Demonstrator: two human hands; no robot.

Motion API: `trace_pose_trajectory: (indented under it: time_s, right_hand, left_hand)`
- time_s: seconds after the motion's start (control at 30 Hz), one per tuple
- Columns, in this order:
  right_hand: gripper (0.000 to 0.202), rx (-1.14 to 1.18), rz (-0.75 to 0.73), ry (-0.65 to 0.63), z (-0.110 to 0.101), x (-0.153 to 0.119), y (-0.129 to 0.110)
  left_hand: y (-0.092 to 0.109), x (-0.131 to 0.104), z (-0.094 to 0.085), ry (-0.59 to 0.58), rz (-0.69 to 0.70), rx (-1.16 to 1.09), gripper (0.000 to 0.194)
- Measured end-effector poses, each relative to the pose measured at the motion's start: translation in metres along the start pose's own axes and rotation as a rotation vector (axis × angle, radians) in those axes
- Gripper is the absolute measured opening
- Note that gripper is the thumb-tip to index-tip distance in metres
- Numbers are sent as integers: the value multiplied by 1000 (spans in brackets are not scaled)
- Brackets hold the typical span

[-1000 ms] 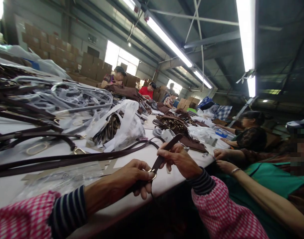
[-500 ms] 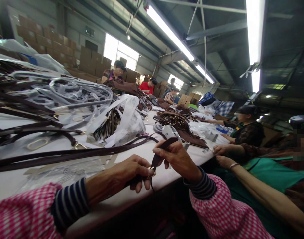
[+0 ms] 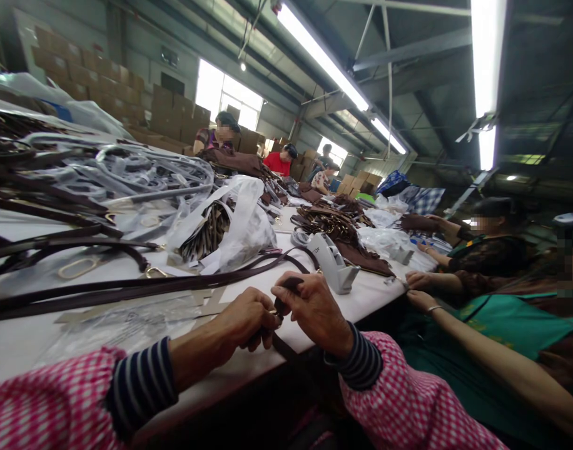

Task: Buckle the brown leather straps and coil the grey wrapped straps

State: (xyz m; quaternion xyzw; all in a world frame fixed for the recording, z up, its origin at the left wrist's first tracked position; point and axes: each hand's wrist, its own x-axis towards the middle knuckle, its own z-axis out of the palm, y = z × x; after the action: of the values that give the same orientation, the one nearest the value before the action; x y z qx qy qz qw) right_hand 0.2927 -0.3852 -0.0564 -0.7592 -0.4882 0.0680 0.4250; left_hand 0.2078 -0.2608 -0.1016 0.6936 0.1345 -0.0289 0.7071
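Between my two hands is a dark brown strap (image 3: 281, 306) with a small gold-coloured metal fitting, mostly covered by the fingers. My left hand (image 3: 249, 319) is closed round the strap at the fitting. My right hand (image 3: 312, 306) pinches the strap just beside it, thumb on top, and a short end pokes out above the fist. Part of a dark strap hangs below the hands over the table edge. Long brown straps (image 3: 164, 289) with gold clips lie on the white table beyond my left hand. A grey tape dispenser (image 3: 336, 269) stands behind my right hand.
A white plastic bag (image 3: 244, 219) holds a bundle of flat pieces. Plastic-wrapped straps (image 3: 141, 172) pile up at left, brown pieces with gold hardware (image 3: 328, 225) further back. At right, a co-worker in a green apron (image 3: 493, 337) works close by; others sit along the table.
My hands have drawn closer together, the right one moving left and down. The strap end that stood up has folded down into the right hand. The tape dispenser is now more exposed.
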Motion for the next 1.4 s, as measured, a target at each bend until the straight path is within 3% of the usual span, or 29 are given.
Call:
trace_pose_trajectory:
  time_s: [0.13,0.3,0.47,0.97,1.4]
  right_hand:
    - [22,-22,-18,5,0,3,-4]
    - [22,174,11,49,-11,11,9]
    - [29,356,117,160,-23,11,23]
    - [45,712,364,173,-29,5,26]
    - [40,895,454,180,-30,-1,38]
  left_hand:
    - [0,0,0,28,10,16,16]
    - [6,0,-7,-120,28,-117,15]
    - [12,1,-10,-178,34,-141,24]
    - [8,3,-8,-231,132,-181,30]
    - [3,5,-9,-295,185,-230,25]
